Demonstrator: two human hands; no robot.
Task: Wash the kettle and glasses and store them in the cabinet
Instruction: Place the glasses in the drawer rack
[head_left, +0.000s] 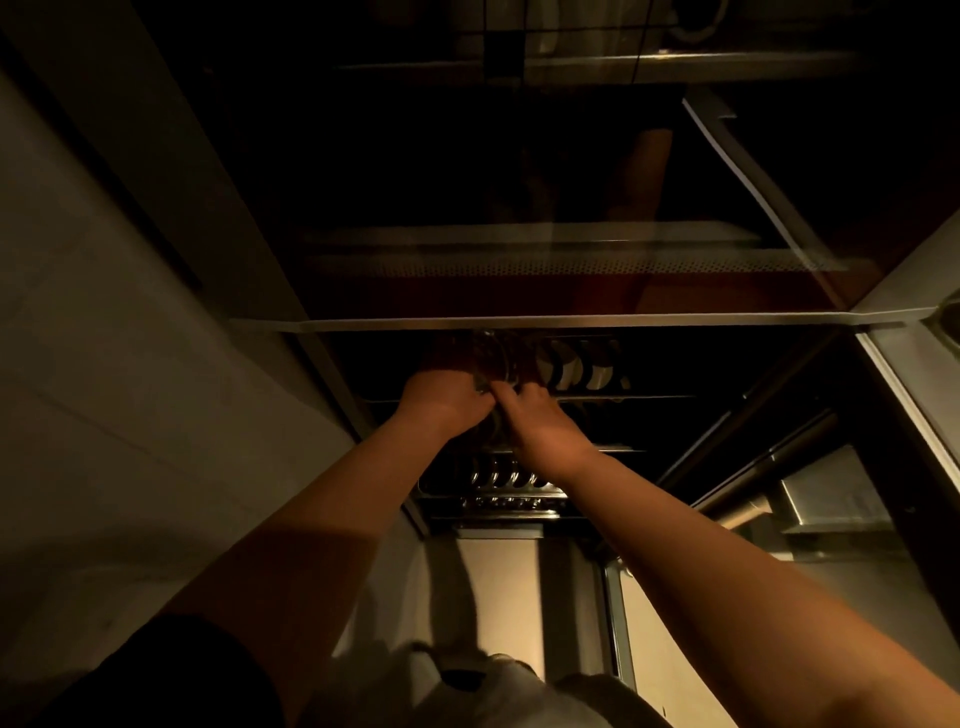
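Note:
In the dark I look up into an open wall cabinet (545, 325) with wire dish racks. Both my arms reach up to the upper rack (623, 397). A clear glass (493, 358) shows dimly just under the cabinet's front rail, between my two hands. My left hand (447, 397) grips it from the left, its fingers curled round it. My right hand (540, 421) pinches its lower edge from the right. The two hands touch each other at the glass. I see no kettle that I can identify.
White plates (571, 366) stand on edge in the rack just right of the glass. A lower rack (509, 480) holds shiny metal dishes. A raised glass cabinet door (753, 171) slants at the upper right. A pale wall (104, 364) closes the left side.

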